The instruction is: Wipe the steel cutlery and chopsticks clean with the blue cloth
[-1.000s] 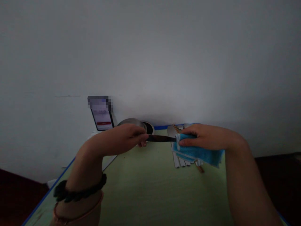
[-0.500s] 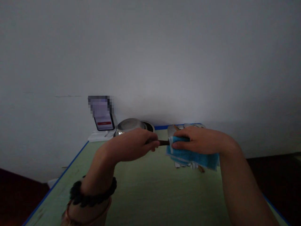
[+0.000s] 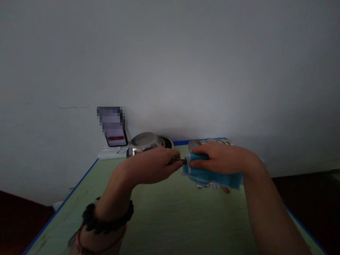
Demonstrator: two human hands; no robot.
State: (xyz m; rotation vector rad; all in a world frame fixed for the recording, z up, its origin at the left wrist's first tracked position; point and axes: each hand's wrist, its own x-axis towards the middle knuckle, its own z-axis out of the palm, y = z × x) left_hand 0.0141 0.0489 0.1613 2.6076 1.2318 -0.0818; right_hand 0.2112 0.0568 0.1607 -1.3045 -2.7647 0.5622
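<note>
My left hand [image 3: 156, 164] is closed round one end of a slim dark brown stick-like handle [image 3: 182, 161]; both ends of it are hidden, so its kind does not show. Wrapped over the other part is a blue towel [image 3: 212, 176] with a pale edge. My right hand [image 3: 221, 157] grips the towel, fingers folded over it and the stick inside. The two hands are a short gap apart above the table. Behind and below the right hand lies a group of cutlery [image 3: 209, 141], partly covered by the hand and towel.
On the green table [image 3: 170, 219] with blue edging, an upturned steel bowl [image 3: 146, 140] stands at the back. Beside it is a dark round dish [image 3: 168, 142], partly hidden. A phone [image 3: 116, 129] leans on a white stand [image 3: 111, 153] at back left. The wall [image 3: 170, 71] closes the far side.
The right hand and towel have shifted left along the stick, closer to the left hand. Less of the brown stick shows between them. The whole view has moved slightly.
</note>
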